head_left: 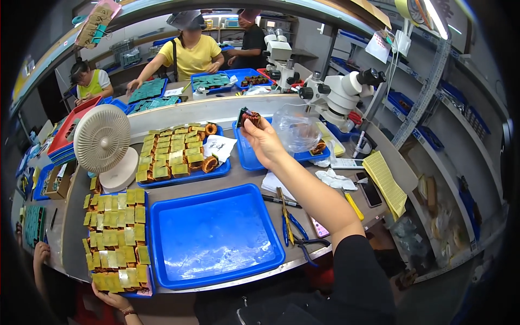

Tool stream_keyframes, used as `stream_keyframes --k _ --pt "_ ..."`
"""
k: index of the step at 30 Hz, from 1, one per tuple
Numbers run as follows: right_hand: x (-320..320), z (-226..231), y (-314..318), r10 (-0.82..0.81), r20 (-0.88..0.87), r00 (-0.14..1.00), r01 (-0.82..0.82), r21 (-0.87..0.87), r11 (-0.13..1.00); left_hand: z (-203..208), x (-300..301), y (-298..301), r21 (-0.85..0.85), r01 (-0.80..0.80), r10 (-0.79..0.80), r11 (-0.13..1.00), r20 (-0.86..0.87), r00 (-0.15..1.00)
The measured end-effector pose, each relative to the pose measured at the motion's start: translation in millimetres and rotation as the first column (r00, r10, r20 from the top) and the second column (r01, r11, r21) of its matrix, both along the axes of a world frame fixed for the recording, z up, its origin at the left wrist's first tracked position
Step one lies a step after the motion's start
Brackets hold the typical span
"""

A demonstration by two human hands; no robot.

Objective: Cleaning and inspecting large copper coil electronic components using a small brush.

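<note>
My right hand (262, 142) is raised over the middle of the bench, its fingers closed round a copper-wound coil (250, 117) with a dark base plate. Beneath it is a blue tray (246, 155) with a clear plastic bag (295, 130) over its right part. At the near left, my left hand (110, 298) grips the front edge of a blue tray (149, 272), its fingers partly hidden. Rows of coils with yellowish-green plates (116, 219) fill that tray. Alongside lies a large blue tray (216, 238) with nothing in it. Farther back, another tray (189, 182) holds similar coils.
A white fan (103, 138) stands at left, a microscope (344, 95) at the back right. Pliers (290, 219), nippers (311, 249), a yellow-handled tool (353, 206) and a phone (369, 190) lie rightward. Co-workers (195, 54) sit behind the partition; another person's hand (41, 253) shows at left.
</note>
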State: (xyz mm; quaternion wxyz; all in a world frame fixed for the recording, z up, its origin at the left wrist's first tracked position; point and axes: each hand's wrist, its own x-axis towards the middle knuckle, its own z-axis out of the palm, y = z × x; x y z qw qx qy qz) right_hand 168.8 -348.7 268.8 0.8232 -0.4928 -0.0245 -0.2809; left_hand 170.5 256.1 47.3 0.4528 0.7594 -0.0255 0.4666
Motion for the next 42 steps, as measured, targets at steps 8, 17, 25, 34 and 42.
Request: stream_keyframes --k 8,17,25,34,42 --pt "27 -8 -16 -0.025 -0.031 0.999 0.026 0.038 0.999 1 -2 0 0.019 -0.002 0.002 1.0 -0.007 1.0" --pt "50 -8 -21 -0.094 -0.086 0.992 0.099 0.057 0.993 8 -6 -4 -0.016 0.056 -0.056 0.998 -0.02 0.998" --pt "74 -4 -24 -0.155 -0.112 0.982 0.162 0.063 0.985 6 -6 -1 0.055 0.029 -0.028 0.998 -0.021 0.999" --pt "91 8 -20 -0.26 -0.116 0.959 0.269 0.068 0.961 11 -10 -9 -0.009 0.044 -0.044 0.999 -0.035 0.998" --pt "101 5 -26 -0.301 -0.112 0.947 0.308 0.056 0.95 8 -8 -6 -0.011 0.066 -0.066 0.998 -0.011 0.998"
